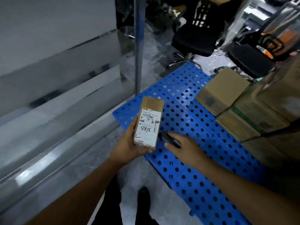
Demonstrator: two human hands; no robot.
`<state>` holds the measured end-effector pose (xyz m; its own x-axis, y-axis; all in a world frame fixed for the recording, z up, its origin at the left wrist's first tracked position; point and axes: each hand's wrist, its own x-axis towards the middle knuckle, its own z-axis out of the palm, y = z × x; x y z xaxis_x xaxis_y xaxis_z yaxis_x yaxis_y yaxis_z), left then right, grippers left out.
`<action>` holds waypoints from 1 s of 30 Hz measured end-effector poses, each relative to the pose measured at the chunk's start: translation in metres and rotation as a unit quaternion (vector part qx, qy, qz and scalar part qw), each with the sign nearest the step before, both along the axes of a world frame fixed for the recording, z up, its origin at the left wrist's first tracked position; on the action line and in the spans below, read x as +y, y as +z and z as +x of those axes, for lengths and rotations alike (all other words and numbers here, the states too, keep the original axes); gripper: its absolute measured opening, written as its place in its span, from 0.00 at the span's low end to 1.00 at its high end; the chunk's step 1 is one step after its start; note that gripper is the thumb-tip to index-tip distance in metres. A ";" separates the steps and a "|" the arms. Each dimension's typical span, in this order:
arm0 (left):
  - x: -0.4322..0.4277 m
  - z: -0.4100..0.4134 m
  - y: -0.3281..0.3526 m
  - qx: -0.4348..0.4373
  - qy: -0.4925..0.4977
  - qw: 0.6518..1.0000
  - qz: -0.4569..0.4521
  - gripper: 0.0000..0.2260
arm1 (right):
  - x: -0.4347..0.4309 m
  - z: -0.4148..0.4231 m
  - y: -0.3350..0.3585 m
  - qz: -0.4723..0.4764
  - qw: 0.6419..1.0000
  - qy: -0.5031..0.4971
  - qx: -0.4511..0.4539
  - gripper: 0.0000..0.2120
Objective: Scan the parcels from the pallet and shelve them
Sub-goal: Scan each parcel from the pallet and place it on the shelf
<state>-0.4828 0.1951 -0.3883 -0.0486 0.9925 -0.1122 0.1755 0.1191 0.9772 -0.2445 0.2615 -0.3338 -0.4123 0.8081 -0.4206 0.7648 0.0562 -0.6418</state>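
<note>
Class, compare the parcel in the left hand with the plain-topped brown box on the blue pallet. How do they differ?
The left hand grips the held parcel; the pallet box rests on the blue pallet. The held parcel looks slim; the pallet box looks bulkier. The held parcel's top bears a white label with handwriting; the pallet box's top is bare. Both are brown cardboard.

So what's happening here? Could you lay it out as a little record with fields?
Setting: blue perforated pallet on a grey floor
Left hand: holds a small parcel, label up
Label: handwritten 8875 and C
Right hand: holds a dark scanner beside the parcel
On pallet: cardboard boxes stacked at the right
Behind: black office chair
</note>
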 end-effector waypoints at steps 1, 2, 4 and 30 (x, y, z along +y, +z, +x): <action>-0.013 -0.009 0.004 0.001 0.024 1.000 0.002 0.58 | 0.000 -0.010 0.001 0.004 1.000 0.023 -0.001 0.27; -0.027 -0.019 0.008 0.004 0.053 0.999 0.007 0.57 | 0.000 -0.023 0.004 0.012 0.999 0.050 -0.006 0.29; -0.056 -0.042 0.018 0.017 0.123 0.992 0.020 0.55 | 0.001 -0.060 0.009 0.035 0.994 0.107 -0.005 0.30; -0.470 -0.393 0.103 0.162 0.548 0.820 -0.017 0.47 | -0.309 -0.569 0.054 0.046 0.889 0.444 0.101 0.25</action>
<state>-0.8763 -0.2752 -0.2852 -0.9426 0.3290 0.0564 0.1948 0.4049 0.8934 -0.8134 -0.0477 -0.2803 -0.9644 0.1541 -0.2151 0.2633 0.6390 -0.7227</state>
